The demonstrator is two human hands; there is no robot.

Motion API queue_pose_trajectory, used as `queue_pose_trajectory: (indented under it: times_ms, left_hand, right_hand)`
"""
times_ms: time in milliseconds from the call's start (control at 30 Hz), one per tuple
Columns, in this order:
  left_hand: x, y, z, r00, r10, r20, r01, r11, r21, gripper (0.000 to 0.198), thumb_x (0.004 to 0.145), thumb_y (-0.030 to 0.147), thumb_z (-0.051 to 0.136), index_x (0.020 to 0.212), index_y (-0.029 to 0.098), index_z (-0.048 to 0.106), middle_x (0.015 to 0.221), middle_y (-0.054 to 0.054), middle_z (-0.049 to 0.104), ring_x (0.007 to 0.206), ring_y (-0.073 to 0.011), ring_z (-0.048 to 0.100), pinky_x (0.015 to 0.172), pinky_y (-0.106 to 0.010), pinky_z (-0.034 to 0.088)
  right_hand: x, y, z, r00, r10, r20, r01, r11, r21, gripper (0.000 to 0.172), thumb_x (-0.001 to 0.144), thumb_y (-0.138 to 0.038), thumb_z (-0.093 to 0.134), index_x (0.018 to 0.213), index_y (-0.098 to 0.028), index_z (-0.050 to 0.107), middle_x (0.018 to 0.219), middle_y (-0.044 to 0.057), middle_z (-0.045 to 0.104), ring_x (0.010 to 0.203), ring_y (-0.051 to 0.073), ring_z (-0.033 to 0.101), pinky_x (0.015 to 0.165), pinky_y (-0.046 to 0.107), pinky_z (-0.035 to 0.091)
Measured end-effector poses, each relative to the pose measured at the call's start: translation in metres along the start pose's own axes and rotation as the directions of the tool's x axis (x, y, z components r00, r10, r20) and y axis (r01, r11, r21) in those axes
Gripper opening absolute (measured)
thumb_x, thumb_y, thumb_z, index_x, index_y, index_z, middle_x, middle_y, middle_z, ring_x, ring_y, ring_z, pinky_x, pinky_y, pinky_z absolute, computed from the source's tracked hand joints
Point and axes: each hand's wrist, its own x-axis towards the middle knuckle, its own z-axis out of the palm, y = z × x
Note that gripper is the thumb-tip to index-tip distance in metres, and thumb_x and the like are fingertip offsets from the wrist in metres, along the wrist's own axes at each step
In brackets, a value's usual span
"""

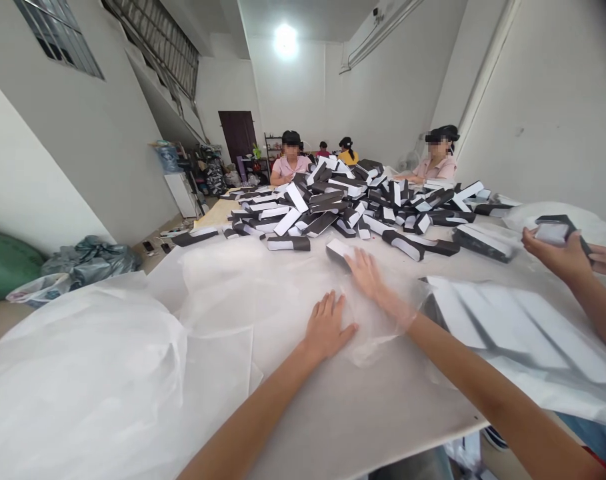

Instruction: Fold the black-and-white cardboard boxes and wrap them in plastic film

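Note:
My left hand [329, 325] lies flat, fingers spread, on a thin translucent plastic bag [277, 293] on the white table. My right hand [367, 273], slightly blurred, reaches forward beside it. Its fingers are at the near end of a slim white-and-black box [339, 251] and appear to grip it; the thumb side is not clear. Crumpled clear plastic surrounds my right wrist and forearm. Just beyond is a large heap of similar black-and-white boxes [327, 200]. One box [289, 244] lies apart at the heap's near edge.
White plastic sheeting [83, 373] covers the table's left side. At right, a bag holds several white boxes [523, 327] in a row. A co-worker's hands [565, 257] hold a box there. Other people [439, 160] sit behind the heap. Dark bags [95, 263] lie on the floor at left.

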Motion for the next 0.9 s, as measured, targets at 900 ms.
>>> queue_pose_trajectory:
  times_ms: [900]
  left_hand:
    - [0.122, -0.079, -0.077, 0.849, -0.514, -0.123, 0.528, 0.836, 0.152, 0.035, 0.092, 0.034, 0.044, 0.120, 0.014, 0.053, 0.124, -0.016, 0.058, 0.118, -0.0279, 0.051, 0.093, -0.038, 0.041]
  right_hand:
    - [-0.009, 0.005, 0.018, 0.992, -0.120, -0.032, 0.120, 0.993, -0.005, 0.044, 0.088, -0.023, 0.044, 0.130, -0.014, 0.056, 0.151, 0.011, 0.029, 0.138, 0.032, 0.028, 0.110, 0.047, 0.025]
